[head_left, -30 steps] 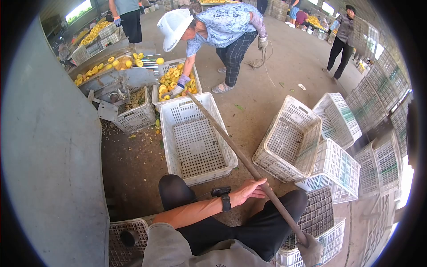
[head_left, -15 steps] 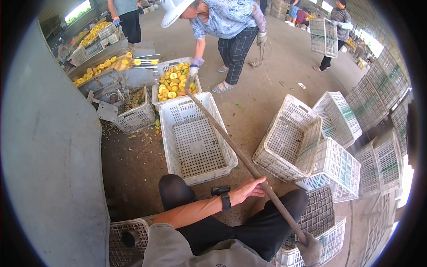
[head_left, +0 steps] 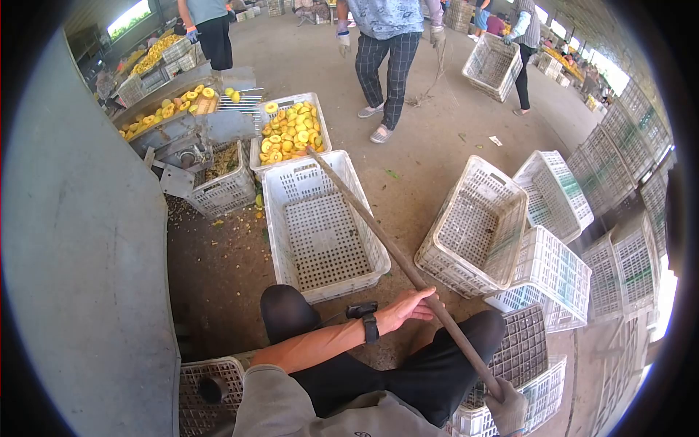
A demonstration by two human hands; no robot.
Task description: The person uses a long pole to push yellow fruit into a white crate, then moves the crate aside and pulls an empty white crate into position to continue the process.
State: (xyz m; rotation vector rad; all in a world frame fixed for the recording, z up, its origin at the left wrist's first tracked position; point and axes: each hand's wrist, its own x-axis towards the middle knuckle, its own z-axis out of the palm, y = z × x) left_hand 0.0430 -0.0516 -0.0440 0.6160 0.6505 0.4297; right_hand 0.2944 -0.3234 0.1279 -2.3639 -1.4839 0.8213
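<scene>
A long wooden pole slants from my lap to the far rim of an empty white crate. My right hand, in a pale work glove, grips its lower end beside my knee. Further up, my bare left hand is curled loosely around the pole, thumb on top and some fingers hidden beneath. The pole's far tip reaches the edge of a second crate, filled with yellow halved fruit that looks like peaches.
A metal chute carrying fruit halves stands at the left, over a crate of scraps. White crates lie to my right. Beyond the fruit crate stands a co-worker in checked trousers; another person holds a crate.
The co-worker in checked trousers has straightened up and drawn a gloved hand back from the fruit crate. The person at the right has lowered and tilted their crate. My hands and pole stay put.
</scene>
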